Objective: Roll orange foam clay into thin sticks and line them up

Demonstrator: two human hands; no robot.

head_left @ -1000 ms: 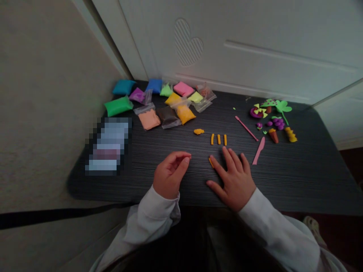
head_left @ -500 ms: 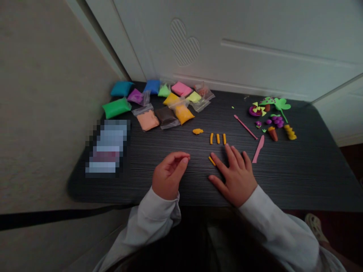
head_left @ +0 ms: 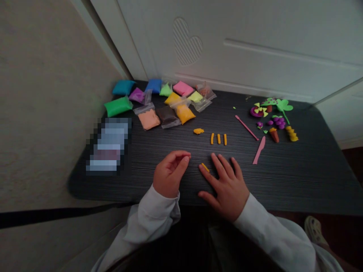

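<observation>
My right hand (head_left: 227, 183) lies flat with its fingers spread on the dark table (head_left: 159, 151). Its index fingertip rests at a short orange clay strip (head_left: 205, 167). My left hand (head_left: 171, 173) hovers over the table to the left, thumb and index finger pinched together; whatever they may hold is hidden. Beyond the right hand, three orange clay strips (head_left: 218, 139) lie side by side. An irregular orange clay lump (head_left: 198, 131) sits to their left.
Bags of coloured clay (head_left: 169, 115) cluster at the back left, with a blurred phone (head_left: 109, 145) in front. To the right lie a pink clay knife (head_left: 259, 150), a thin pink stick tool (head_left: 246, 127) and small clay models (head_left: 279, 121). A white panel (head_left: 255, 22) rises behind the table.
My right hand has slid toward me and to the left, and the small orange strip under its index finger has moved along with it. My left hand keeps its pinch in place.
</observation>
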